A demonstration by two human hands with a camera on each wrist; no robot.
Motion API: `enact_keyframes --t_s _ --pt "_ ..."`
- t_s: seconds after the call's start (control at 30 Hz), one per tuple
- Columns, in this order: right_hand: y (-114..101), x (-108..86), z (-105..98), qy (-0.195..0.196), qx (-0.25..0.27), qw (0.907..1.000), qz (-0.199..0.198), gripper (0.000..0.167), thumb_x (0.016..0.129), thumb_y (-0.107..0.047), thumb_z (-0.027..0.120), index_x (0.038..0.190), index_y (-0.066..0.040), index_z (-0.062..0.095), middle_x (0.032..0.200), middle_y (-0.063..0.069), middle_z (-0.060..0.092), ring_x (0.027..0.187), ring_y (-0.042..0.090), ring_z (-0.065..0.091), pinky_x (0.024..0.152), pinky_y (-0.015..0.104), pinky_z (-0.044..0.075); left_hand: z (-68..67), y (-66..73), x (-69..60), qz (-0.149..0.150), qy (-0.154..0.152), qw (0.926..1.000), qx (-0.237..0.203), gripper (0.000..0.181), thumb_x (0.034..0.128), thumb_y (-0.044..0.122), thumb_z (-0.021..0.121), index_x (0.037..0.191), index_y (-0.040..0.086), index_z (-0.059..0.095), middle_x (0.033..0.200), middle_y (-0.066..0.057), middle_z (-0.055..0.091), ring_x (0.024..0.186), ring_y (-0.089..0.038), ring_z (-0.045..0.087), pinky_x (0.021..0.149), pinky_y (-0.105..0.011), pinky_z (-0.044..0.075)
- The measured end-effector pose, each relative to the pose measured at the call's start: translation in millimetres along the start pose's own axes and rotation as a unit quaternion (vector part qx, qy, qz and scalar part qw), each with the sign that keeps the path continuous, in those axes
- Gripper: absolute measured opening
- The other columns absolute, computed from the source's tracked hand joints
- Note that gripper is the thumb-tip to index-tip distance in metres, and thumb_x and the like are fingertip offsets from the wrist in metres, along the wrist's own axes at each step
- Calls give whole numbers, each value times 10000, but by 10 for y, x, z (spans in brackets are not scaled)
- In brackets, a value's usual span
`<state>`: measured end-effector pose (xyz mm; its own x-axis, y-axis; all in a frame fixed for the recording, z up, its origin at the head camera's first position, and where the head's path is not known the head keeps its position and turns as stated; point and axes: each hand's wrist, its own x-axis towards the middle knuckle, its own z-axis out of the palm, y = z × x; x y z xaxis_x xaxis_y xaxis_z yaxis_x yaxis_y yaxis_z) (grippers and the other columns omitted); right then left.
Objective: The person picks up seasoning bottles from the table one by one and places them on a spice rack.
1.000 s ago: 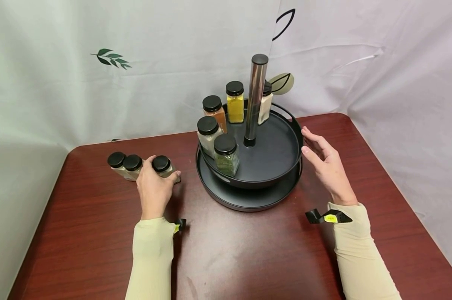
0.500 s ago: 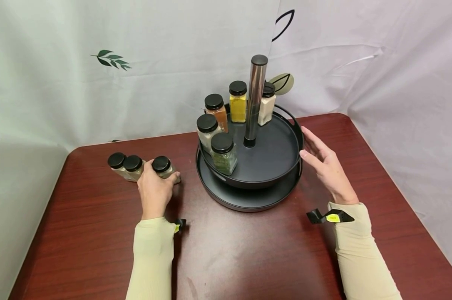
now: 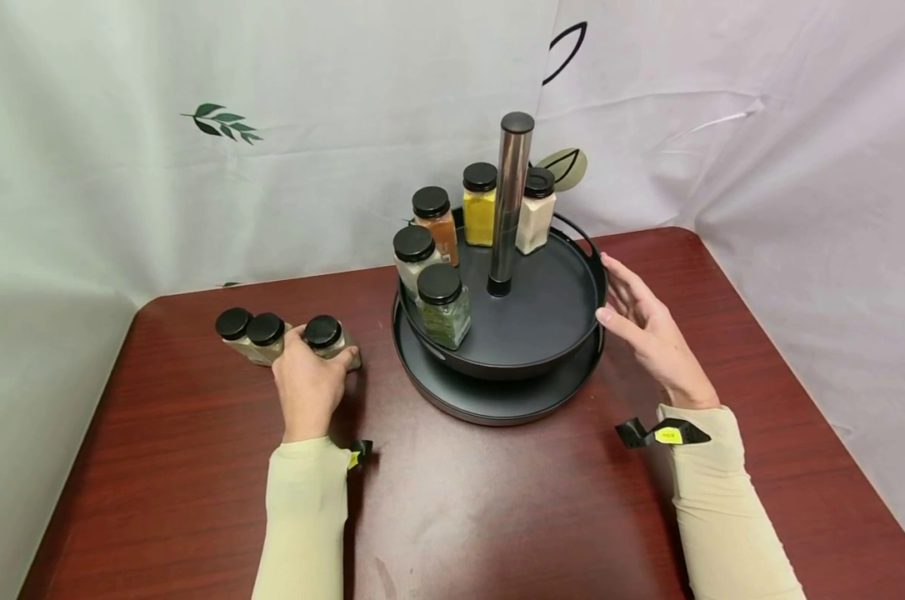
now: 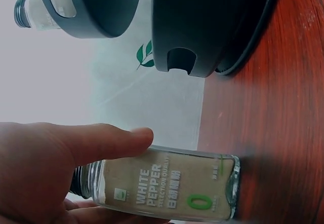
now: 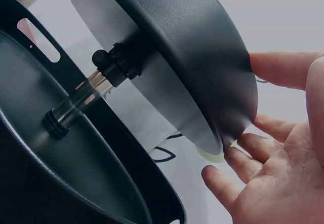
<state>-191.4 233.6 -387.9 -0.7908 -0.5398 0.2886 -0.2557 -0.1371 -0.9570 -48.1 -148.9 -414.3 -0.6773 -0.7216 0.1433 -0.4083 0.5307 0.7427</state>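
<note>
My left hand [image 3: 306, 387] grips a square glass spice jar [image 4: 174, 183] with a black lid, standing on the table at the left. Its label reads white pepper in the left wrist view. My right hand [image 3: 655, 337] touches the right rim of the upper tray [image 3: 546, 312] of a black two-tier turntable, thumb in front and fingers behind. Along that tray's left and back stand a green herb jar [image 3: 443, 315], a pale jar [image 3: 415, 260], an orange jar [image 3: 437, 225], a yellow jar [image 3: 480, 212] and a cream jar [image 3: 537, 223].
Two more black-lidded jars, one outer [image 3: 235, 329] and one inner [image 3: 267, 332], stand left of my left hand. The lower tray [image 3: 497, 408] shows under the upper one, and a metal post [image 3: 509, 204] rises through the middle. White cloth [image 3: 332, 167] hangs behind the table.
The upper tray has turned slightly: its back jars shifted right and the front herb jar moved left and back. My right thumb moved a little toward the front with the rim. The left hand barely moved.
</note>
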Motion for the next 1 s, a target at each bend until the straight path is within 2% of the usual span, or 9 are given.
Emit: enact_keyframes --t_s 0.3,0.5,0.77,1.0 --pt "-3 -11 23 -16 -160 9999 -4 682 989 67 527 1596 -68 245 1665 89 191 1531 223 154 1162 204 245 -31 17 -16 130 28 9999 24 640 772 171 841 1302 -59 564 1161 -284 670 1125 -484 589 982 -573 454" --pt "-2 -33 41 151 -527 9984 -157 665 972 74 554 1574 -29 290 1670 40 184 1518 216 206 1126 187 304 -88 60 -42 195 55 9998 -53 651 780 180 841 1313 -60 555 1162 -274 667 1124 -472 587 985 -572 448" --pt "17 -40 34 546 -758 9950 -347 571 979 25 590 1518 -5 403 1609 142 322 1465 287 335 1123 230 339 -197 157 -91 256 142 9993 -240 646 785 194 831 1324 -36 559 1132 -227 696 1075 -417 623 955 -546 466" --pt "-5 -15 26 981 -803 9916 -250 460 988 -26 614 1440 -13 529 1528 97 464 1383 133 463 1042 179 410 -292 276 -154 504 330 9977 -315 628 800 214 815 1322 -29 562 1073 -195 715 926 -362 662 867 -501 493"
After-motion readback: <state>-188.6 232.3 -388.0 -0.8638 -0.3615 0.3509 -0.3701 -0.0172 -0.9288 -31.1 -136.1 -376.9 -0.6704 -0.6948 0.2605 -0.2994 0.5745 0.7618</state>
